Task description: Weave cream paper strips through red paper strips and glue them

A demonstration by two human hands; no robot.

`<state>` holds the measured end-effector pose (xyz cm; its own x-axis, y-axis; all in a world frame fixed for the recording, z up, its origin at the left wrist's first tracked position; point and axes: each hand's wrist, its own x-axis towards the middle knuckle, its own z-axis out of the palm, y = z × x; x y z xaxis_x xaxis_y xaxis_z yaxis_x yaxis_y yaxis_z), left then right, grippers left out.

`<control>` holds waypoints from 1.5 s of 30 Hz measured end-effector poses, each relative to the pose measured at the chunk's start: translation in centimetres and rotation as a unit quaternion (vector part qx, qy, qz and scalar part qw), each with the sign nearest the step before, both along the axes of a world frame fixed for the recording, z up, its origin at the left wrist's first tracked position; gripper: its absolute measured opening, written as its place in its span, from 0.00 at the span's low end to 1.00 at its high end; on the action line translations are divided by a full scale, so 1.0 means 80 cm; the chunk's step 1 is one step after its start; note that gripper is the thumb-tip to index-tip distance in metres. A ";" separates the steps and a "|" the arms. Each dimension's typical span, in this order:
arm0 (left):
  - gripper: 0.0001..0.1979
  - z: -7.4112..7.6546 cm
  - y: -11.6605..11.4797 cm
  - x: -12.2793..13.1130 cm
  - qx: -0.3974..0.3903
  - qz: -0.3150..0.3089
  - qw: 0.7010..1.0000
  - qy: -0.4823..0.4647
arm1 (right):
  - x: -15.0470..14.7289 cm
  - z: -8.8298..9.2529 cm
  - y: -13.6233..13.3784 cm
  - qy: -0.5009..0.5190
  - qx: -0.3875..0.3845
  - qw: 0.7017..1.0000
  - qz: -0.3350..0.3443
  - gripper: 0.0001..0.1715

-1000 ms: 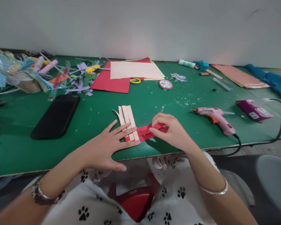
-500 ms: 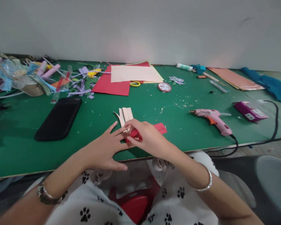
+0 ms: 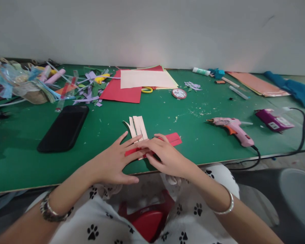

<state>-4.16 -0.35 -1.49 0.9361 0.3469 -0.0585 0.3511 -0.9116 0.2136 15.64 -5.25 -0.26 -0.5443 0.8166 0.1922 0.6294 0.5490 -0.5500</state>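
Observation:
My left hand [image 3: 114,161] lies flat with its fingers spread, the fingertips resting on paper strips near the table's front edge. Cream paper strips [image 3: 138,126], cut apart at their far end, run under the fingers, one of them curling outward to the left. Across them lie red paper strips [image 3: 174,139], their right end sticking out past my right hand. My right hand [image 3: 165,152] rests over the crossing, fingers stretched out and a little apart, pressing on the strips beside my left fingertips. Both hands hide part of the place where red and cream strips cross.
A black phone [image 3: 63,129] lies to the left. Red sheets [image 3: 122,95], a cream sheet [image 3: 144,79] and yellow-handled scissors [image 3: 146,89] are at the back. On the right are a pink glue gun [image 3: 231,126] and a purple box [image 3: 273,120] with a cable. Paper scraps [image 3: 91,89] lie back left.
My right hand has released its pinch on a red strip and flattened over the strips, moving slightly right. More red now shows between my left fingers. My left hand stays put.

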 end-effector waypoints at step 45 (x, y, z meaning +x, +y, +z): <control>0.34 0.002 -0.003 0.005 0.016 0.029 0.999 -0.002 | 0.108 0.010 -0.056 -0.121 0.195 0.887 -0.402 0.24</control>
